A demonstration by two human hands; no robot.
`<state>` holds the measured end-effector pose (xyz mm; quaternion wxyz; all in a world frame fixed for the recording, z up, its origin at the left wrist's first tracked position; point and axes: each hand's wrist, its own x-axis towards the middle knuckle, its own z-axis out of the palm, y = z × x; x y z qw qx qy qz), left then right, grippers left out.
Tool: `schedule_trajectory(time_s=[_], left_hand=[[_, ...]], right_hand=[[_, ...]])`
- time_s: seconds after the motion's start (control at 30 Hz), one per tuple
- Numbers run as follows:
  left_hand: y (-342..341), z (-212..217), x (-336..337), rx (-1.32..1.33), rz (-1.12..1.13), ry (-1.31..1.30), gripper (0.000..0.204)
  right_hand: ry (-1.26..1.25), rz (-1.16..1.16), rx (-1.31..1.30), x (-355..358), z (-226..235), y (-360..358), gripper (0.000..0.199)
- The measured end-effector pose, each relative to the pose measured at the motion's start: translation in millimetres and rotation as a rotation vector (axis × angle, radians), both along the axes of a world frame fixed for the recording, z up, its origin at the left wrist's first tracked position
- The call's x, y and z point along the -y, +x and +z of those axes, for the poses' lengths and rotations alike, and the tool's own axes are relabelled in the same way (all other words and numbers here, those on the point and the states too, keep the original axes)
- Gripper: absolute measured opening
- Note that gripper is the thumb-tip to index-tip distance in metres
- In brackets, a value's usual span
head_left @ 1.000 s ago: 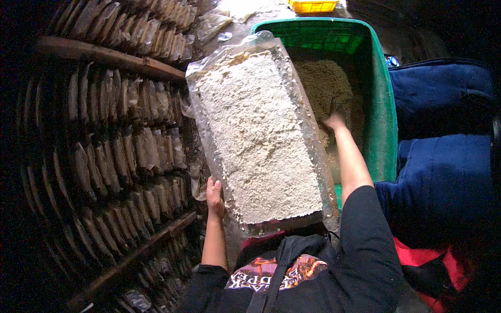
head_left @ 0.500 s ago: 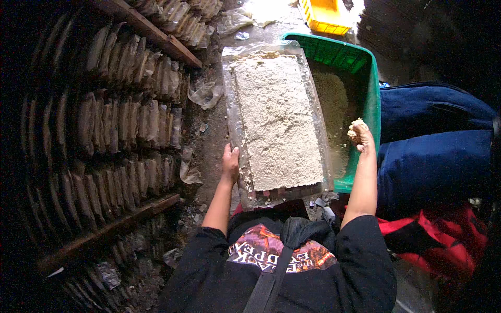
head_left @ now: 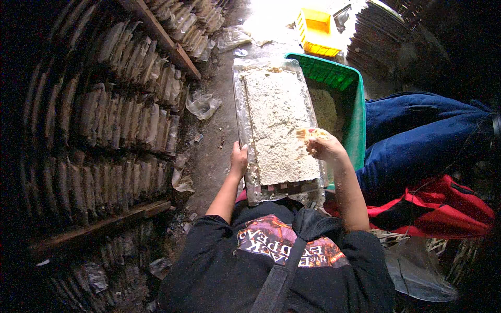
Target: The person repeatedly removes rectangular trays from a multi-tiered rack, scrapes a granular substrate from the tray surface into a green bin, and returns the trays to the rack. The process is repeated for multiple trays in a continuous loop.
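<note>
A long tray (head_left: 241, 112) lined with clear plastic lies lengthwise in front of me. Pale, crumbly bean-like grains (head_left: 276, 120) cover most of it in a rough, flat layer. At the near end a bare strip shows under the plastic. My left hand (head_left: 239, 159) grips the tray's left edge, thumb on top. Over the right part of the layer is my right hand (head_left: 322, 147), its fingers closed around a handful of the same grains (head_left: 311, 134). Beside the tray on the right, partly covered by it, sits a green crate (head_left: 359, 117) with more pale grains (head_left: 324, 107) inside.
Racks of thin wrapped slabs (head_left: 122, 120) line the left side, held by wooden rails (head_left: 104, 227). A yellow crate (head_left: 318, 31) stands at the back. Blue cloth (head_left: 417, 130) and red cloth (head_left: 443, 206) lie to the right. Plastic scraps (head_left: 203, 106) litter the floor.
My right hand has moved left from above the green crate to over the tray, still carrying a handful of grains. My left hand keeps its hold on the edge. The view has shifted slightly.
</note>
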<state>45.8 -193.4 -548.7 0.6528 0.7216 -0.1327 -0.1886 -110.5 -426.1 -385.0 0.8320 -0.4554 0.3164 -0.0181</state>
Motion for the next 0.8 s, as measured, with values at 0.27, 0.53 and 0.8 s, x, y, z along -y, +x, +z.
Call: schedule_trajectory(time_s=[0.27,0.53,0.8], left_hand=[[-1.2,-6.0,-4.6,-0.103,0.028,-0.108,0.03],[2.4,-13.2,-4.7,-0.064,0.009,0.031,0.024],[2.7,-19.6,3.3,0.001,0.02,-0.021,0.022]], right_hand=[[-0.114,0.179,-0.151,1.2,5.1,-3.2,0.038],[-0.438,0.33,-0.285,4.8,-25.8,104.4,0.013],[-0.35,0.252,-0.08,62.4,-45.3,211.4,0.02]])
